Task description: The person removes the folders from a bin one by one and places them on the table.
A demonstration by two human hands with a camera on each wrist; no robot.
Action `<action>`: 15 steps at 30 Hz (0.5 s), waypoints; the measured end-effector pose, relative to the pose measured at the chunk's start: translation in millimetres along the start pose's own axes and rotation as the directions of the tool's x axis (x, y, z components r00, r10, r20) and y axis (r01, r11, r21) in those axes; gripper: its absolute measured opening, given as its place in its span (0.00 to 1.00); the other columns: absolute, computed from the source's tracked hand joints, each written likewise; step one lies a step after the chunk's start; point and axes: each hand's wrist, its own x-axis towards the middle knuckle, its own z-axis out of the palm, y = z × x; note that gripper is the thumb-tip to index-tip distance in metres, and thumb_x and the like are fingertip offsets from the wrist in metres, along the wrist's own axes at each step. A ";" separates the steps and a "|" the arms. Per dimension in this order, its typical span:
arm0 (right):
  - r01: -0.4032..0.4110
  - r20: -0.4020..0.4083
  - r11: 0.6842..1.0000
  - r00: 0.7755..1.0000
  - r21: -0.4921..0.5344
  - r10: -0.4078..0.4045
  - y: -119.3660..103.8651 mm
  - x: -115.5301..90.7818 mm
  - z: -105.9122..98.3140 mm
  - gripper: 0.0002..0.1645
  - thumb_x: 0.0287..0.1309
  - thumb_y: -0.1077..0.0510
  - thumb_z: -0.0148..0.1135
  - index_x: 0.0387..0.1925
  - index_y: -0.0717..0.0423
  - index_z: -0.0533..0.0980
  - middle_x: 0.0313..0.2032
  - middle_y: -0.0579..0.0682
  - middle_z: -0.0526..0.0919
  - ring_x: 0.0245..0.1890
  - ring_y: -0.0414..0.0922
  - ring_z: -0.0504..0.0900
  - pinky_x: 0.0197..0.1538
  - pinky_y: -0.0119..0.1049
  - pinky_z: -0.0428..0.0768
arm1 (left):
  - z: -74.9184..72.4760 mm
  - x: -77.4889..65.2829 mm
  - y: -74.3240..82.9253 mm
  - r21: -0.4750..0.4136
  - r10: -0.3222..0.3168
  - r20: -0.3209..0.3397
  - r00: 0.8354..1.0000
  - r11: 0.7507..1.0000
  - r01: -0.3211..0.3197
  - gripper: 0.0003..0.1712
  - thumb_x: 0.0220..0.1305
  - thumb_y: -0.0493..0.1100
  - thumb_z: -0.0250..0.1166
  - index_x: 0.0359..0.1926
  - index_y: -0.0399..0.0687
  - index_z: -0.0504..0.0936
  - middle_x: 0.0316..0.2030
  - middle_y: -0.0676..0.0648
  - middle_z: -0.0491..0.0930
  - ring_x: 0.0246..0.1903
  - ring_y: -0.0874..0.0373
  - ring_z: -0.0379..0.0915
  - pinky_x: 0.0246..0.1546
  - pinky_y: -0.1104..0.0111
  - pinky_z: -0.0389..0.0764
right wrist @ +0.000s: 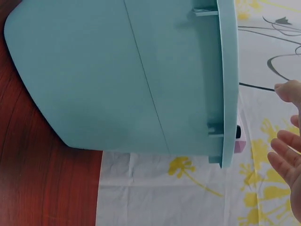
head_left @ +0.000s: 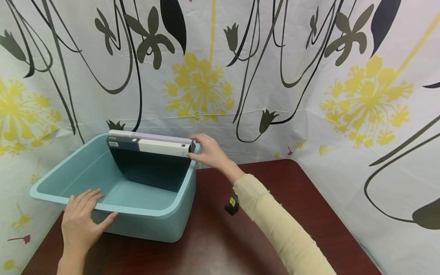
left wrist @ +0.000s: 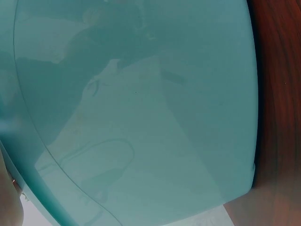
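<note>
A light blue plastic tub (head_left: 144, 212) stands on the table, tilting nothing visibly. Inside it, at the far side, two binders stand side by side with their spines up: a dark binder (head_left: 151, 168) with a black-and-white spine, and a lilac-and-white binder (head_left: 158, 136) behind it. My left hand (head_left: 80, 217) rests on the tub's near rim, fingers extending over it and thumb along the outside. At the binders' right end is my right hand (head_left: 209, 151), thumb and fingers spread apart. In the right wrist view this hand (right wrist: 289, 150) shows a gap from the lilac binder end (right wrist: 240, 143).
The tub sits on a dark red-brown wooden table (head_left: 220, 236). A white cloth (head_left: 292, 76) with yellow and grey flower prints hangs behind and at both sides. A small black device (head_left: 232, 204) is at the right wrist, beside a pale yellow sleeve (head_left: 282, 225).
</note>
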 end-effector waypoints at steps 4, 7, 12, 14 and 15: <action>-0.010 0.017 1.000 1.000 -0.022 0.010 -1.5 6.0 4.9 0.31 0.50 0.53 0.65 0.55 0.61 0.70 0.52 0.54 0.74 0.50 0.48 0.73 0.51 0.39 0.72 | 1.0 0.1 -0.4 0.005 -0.004 -0.007 1.000 1.000 0.004 0.54 0.45 0.82 0.44 0.38 0.33 0.78 0.42 0.31 0.77 0.47 0.37 0.66 0.64 0.51 0.48; -0.023 0.035 0.999 0.999 -0.025 0.024 -2.8 7.8 8.3 0.32 0.50 0.52 0.65 0.56 0.60 0.69 0.53 0.52 0.73 0.51 0.47 0.72 0.52 0.39 0.71 | 1.4 0.4 -0.7 0.006 -0.006 -0.009 1.000 1.000 0.006 0.54 0.45 0.82 0.44 0.38 0.33 0.78 0.42 0.31 0.77 0.47 0.37 0.66 0.64 0.51 0.48; -0.039 0.071 0.999 0.997 -0.031 0.042 -0.9 7.4 15.1 0.32 0.52 0.50 0.63 0.57 0.59 0.68 0.54 0.51 0.72 0.54 0.46 0.71 0.53 0.39 0.71 | 2.1 -0.3 -0.8 0.003 -0.008 -0.010 1.000 1.000 0.008 0.54 0.45 0.82 0.44 0.38 0.32 0.78 0.42 0.31 0.77 0.47 0.37 0.66 0.64 0.50 0.48; -0.039 0.079 0.999 0.996 -0.035 0.042 0.8 7.0 17.3 0.32 0.52 0.50 0.63 0.56 0.59 0.69 0.54 0.52 0.73 0.54 0.47 0.71 0.53 0.40 0.71 | 2.1 -0.7 -0.9 0.002 -0.009 -0.010 1.000 1.000 0.009 0.54 0.45 0.82 0.44 0.38 0.32 0.78 0.41 0.31 0.77 0.47 0.37 0.66 0.64 0.50 0.48; -0.039 0.080 0.999 0.996 -0.037 0.042 1.4 6.9 18.1 0.31 0.52 0.50 0.63 0.56 0.59 0.69 0.54 0.52 0.73 0.54 0.47 0.71 0.52 0.40 0.71 | 2.1 -0.9 -0.9 0.002 -0.010 -0.010 1.000 1.000 0.010 0.54 0.45 0.82 0.44 0.38 0.32 0.78 0.41 0.31 0.77 0.48 0.37 0.66 0.64 0.50 0.48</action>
